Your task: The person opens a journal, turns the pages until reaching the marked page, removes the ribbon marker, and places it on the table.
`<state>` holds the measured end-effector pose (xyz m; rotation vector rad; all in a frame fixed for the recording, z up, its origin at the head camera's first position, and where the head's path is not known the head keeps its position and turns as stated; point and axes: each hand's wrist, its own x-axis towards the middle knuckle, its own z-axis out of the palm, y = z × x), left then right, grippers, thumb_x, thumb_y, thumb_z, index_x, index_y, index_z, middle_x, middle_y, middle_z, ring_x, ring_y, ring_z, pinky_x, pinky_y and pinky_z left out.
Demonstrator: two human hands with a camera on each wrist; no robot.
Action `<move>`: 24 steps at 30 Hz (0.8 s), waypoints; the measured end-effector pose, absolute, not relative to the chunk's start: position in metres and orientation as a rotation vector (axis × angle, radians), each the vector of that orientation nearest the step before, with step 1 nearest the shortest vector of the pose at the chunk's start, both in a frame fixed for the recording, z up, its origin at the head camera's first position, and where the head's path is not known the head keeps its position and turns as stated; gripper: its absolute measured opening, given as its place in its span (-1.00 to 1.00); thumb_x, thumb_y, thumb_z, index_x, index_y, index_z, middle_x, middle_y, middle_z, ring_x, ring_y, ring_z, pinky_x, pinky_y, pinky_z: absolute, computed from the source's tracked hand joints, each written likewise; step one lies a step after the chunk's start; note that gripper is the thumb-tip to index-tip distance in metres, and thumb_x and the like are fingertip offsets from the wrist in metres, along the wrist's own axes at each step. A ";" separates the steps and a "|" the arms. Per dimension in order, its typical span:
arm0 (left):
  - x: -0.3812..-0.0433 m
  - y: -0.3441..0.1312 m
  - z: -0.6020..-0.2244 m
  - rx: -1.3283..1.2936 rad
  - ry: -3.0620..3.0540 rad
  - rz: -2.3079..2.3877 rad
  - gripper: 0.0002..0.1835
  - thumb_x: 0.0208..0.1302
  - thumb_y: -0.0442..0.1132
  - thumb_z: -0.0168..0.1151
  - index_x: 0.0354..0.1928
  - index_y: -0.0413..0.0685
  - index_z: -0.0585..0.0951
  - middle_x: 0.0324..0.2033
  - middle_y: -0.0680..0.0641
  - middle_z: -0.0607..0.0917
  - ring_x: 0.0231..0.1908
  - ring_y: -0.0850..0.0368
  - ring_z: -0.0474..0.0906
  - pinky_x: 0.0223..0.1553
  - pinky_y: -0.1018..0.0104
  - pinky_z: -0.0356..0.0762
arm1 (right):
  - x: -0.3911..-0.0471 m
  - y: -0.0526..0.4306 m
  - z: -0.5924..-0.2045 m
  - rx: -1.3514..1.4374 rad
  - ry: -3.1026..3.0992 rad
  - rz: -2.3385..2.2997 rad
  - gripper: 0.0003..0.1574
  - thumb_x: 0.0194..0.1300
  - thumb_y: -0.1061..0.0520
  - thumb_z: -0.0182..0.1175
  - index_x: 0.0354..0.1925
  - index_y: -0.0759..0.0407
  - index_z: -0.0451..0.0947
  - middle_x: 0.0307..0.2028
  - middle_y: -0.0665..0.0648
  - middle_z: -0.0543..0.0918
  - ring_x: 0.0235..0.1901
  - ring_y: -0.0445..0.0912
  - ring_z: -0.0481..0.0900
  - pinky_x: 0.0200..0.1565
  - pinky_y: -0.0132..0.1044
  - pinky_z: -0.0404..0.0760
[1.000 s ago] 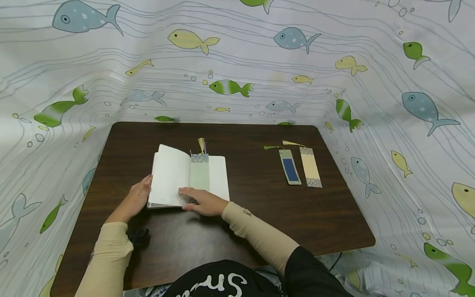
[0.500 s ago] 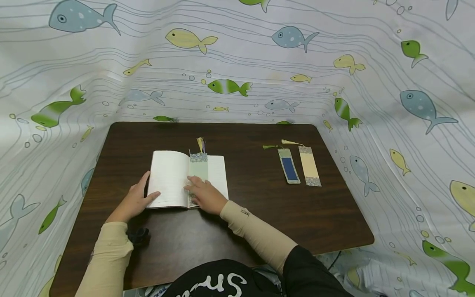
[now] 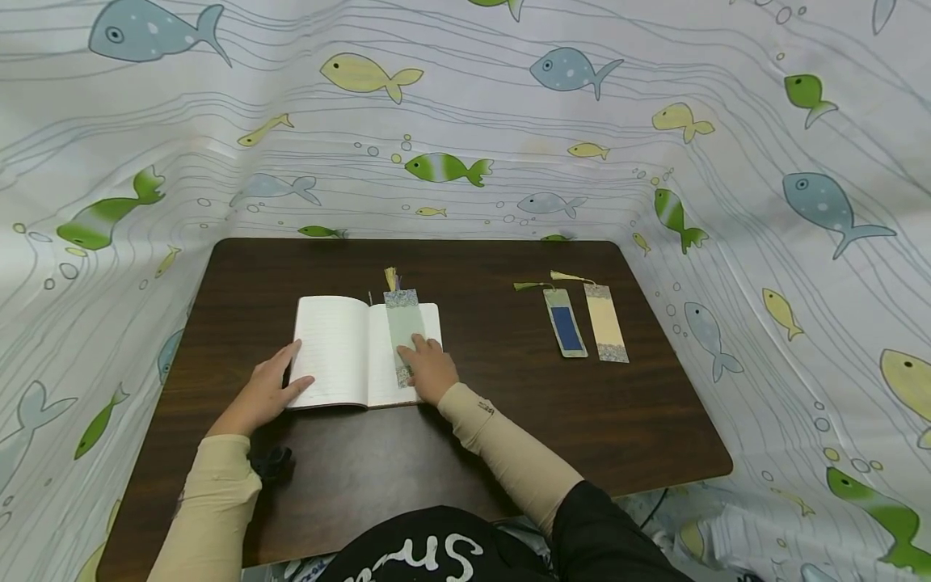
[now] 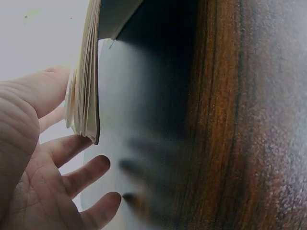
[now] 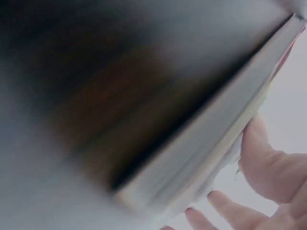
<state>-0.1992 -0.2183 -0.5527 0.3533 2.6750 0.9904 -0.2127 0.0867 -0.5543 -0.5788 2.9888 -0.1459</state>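
A lined notebook lies spread wide on the table in the head view. My left hand is at its left edge. In the left wrist view the left thumb lies over the pages, and the relaxed fingers spread beside the book's corner. A pale green bookmark with patterned ends and a yellowish tassel slants across the right page, its top past the page edge. My right hand holds the bookmark by its lower part and partly covers it. In the right wrist view the thumb and fingers are by the page edges.
To the right on the table lie a green bookmark with a blue panel and a cream bookmark, both tasselled. A black strap-like object is by the left wrist. A fish-patterned cloth hangs around the table.
A left page has been laid flat and the left thumb has come down on it. My right hand has moved right, taking the pale green bookmark from the notebook's middle onto the right page, tilted.
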 end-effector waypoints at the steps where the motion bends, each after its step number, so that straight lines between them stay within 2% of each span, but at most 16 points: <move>1: -0.199 -0.218 -0.553 0.351 2.675 0.989 -0.09 0.52 0.02 0.15 0.58 -0.36 -0.08 0.49 -0.55 0.00 0.41 -0.62 -0.07 0.32 -0.51 -0.03 | -0.215 0.089 -0.554 -0.573 2.979 -0.193 -0.20 0.26 0.01 0.41 0.43 -0.07 0.44 0.43 0.18 0.37 0.31 0.17 0.41 -0.02 0.05 0.61; 5: -0.200 -0.219 -0.554 0.346 2.674 0.979 -0.08 0.52 0.03 0.15 0.57 -0.37 -0.08 0.48 -0.57 0.00 0.41 -0.63 -0.07 0.31 -0.52 -0.03 | -0.221 0.101 -0.555 -0.476 2.878 -0.452 -0.18 0.28 0.11 0.41 0.45 -0.10 0.41 0.46 0.15 0.26 0.34 0.17 0.27 -0.06 -0.03 0.47; 9: -0.200 -0.219 -0.556 0.344 2.671 0.970 -0.07 0.52 0.07 0.13 0.57 -0.36 -0.08 0.48 -0.57 0.00 0.40 -0.64 -0.07 0.31 -0.53 -0.03 | -0.225 0.114 -0.557 -0.294 2.771 -0.702 -0.17 0.32 0.20 0.37 0.48 -0.13 0.37 0.44 0.25 0.15 0.25 0.12 0.18 -0.06 -0.16 0.42; 13: -0.200 -0.220 -0.556 0.338 2.669 0.961 -0.06 0.52 0.10 0.12 0.58 -0.35 -0.08 0.48 -0.57 -0.01 0.40 -0.65 -0.08 0.30 -0.54 -0.04 | -0.227 0.127 -0.556 -0.237 2.712 -0.824 -0.17 0.35 0.29 0.32 0.50 -0.04 0.34 0.27 0.35 0.27 0.07 0.11 0.24 -0.16 -0.23 0.45; 15: -0.200 -0.220 -0.556 0.331 2.668 0.955 -0.06 0.52 0.11 0.12 0.57 -0.36 -0.08 0.49 -0.57 -0.02 0.40 -0.65 -0.09 0.30 -0.54 -0.05 | -0.229 0.135 -0.555 -0.246 2.714 -0.836 -0.17 0.35 0.31 0.31 0.50 0.01 0.32 0.22 0.36 0.37 0.05 0.11 0.34 -0.15 -0.21 0.48; 18: -0.199 -0.220 -0.556 0.331 2.666 0.949 -0.06 0.52 0.10 0.12 0.57 -0.37 -0.08 0.49 -0.57 -0.02 0.40 -0.65 -0.09 0.30 -0.55 -0.06 | -0.232 0.153 -0.554 -0.247 2.773 -0.795 -0.17 0.35 0.30 0.32 0.51 0.08 0.30 0.20 0.35 0.50 0.08 0.13 0.50 -0.03 -0.15 0.54; 21: -0.200 -0.220 -0.556 0.340 2.671 0.945 -0.07 0.52 0.09 0.12 0.57 -0.38 -0.07 0.48 -0.57 -0.02 0.40 -0.65 -0.09 0.30 -0.55 -0.06 | -0.235 0.180 -0.553 -0.185 2.821 -0.792 -0.14 0.32 0.31 0.34 0.51 0.16 0.28 0.20 0.38 0.53 0.14 0.20 0.51 0.10 -0.02 0.54; 24: -0.200 -0.219 -0.556 0.353 2.672 0.945 -0.07 0.52 0.09 0.11 0.56 -0.40 -0.06 0.48 -0.58 -0.02 0.39 -0.65 -0.09 0.30 -0.55 -0.06 | -0.235 0.212 -0.554 -0.066 2.841 -0.771 -0.09 0.30 0.33 0.35 0.52 0.23 0.23 0.23 0.44 0.49 0.20 0.27 0.48 0.14 0.07 0.53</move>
